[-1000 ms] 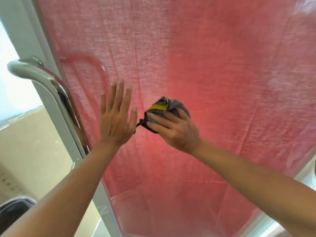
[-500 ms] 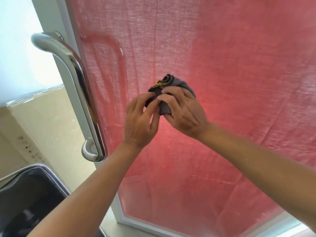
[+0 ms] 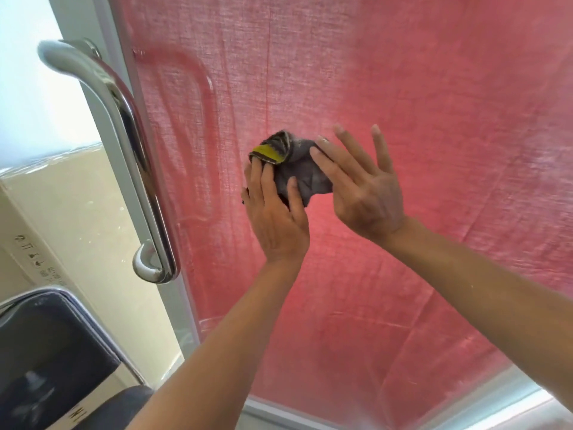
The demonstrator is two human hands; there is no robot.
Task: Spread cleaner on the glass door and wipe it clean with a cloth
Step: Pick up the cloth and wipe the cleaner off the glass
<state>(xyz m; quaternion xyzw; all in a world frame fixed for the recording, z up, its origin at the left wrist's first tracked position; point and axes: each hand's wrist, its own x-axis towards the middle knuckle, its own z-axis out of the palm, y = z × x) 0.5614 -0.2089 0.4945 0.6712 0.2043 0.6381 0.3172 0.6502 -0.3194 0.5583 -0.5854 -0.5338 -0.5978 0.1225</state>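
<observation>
A small grey cloth with a yellow tag [image 3: 291, 164] is bunched up in front of the big glass door with a red curtain behind it [image 3: 403, 88], near the middle of the pane. The left hand [image 3: 277, 212] holds the cloth from below, with its fingers and thumb curled round the bundle. The right hand [image 3: 359, 187] is spread wide, with straight fingers; a couple of them touch the top of the cloth and grip nothing. A long shiny metal door handle [image 3: 130, 144] sits well to the left of both hands. A dark chair seat [image 3: 46, 352] is down in the left corner. I think the person is fixing the cloth before wiping. The cloth could slip and fall, because only one hand really holds it and the bundle is loose. A lumpy cloth may also leave streaks on the glass. I cannot tell if cleaner is on the glass yet, so wiping now might only smear dust around.
</observation>
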